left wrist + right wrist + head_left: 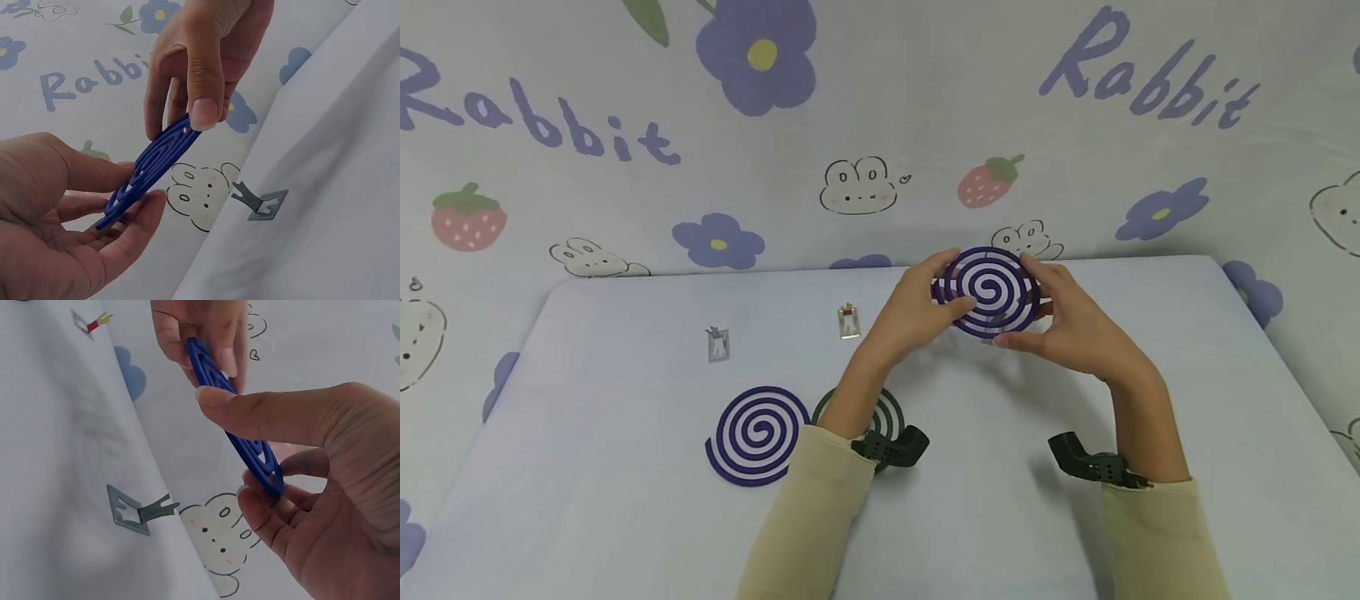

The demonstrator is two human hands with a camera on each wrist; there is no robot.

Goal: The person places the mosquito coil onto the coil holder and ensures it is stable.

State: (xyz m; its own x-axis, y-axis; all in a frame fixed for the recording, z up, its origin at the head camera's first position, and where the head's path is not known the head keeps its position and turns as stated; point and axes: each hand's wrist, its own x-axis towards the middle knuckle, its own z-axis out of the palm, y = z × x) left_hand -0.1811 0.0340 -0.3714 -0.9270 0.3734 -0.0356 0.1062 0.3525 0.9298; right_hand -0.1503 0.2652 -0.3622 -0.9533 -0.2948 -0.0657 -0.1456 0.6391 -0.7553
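Note:
A blue-purple mosquito coil (990, 290) is held up above the far part of the table, its spiral face toward the head camera. My left hand (917, 307) pinches its left side, the thumb across the front. On its right edge, my right hand (1078, 329) grips with thumb and fingers. Both wrist views show the coil (156, 159) tilted between the two hands. Below it, a grey metal coil stand (128, 511) with a raised forked prong sits near the table's far edge; in the head view the coil mostly hides it.
Another purple coil (762, 431) lies flat left of my left forearm. A dark green coil (901, 412) lies beside it, partly covered by that forearm. Two more stands, one silver (718, 346) and one gold with red (848, 322), are farther back. Patterned cloth hangs behind the white table.

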